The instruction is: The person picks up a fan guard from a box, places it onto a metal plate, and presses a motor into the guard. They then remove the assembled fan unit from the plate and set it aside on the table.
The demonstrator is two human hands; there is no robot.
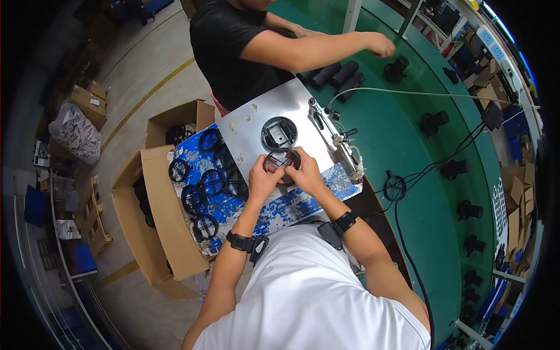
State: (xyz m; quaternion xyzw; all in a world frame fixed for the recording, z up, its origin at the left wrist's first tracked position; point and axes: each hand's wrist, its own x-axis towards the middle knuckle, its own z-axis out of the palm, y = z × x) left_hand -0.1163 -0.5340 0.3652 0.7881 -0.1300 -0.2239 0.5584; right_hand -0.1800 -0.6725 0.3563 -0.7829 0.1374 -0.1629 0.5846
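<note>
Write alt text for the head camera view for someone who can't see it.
Both hands, left hand and right hand, grip a round black ring part over a metal plate that carries a round black fixture. More black rings lie on a blue board to the left, and a co-worker reaches across the green conveyor.

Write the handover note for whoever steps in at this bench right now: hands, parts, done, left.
Left hand and right hand: both grip one round black ring part, held just above the metal plate.
Round black fixture sits on the plate just beyond the hands; whether it holds a part I cannot tell.
Loose black rings lie on the blue board to the left, more in the cardboard box.
Co-worker's hand reaches over the green belt, which carries black cylindrical parts.
Done: one ring picked up.
Left: the ring in hand is not yet in the fixture; the loose rings wait.
</note>
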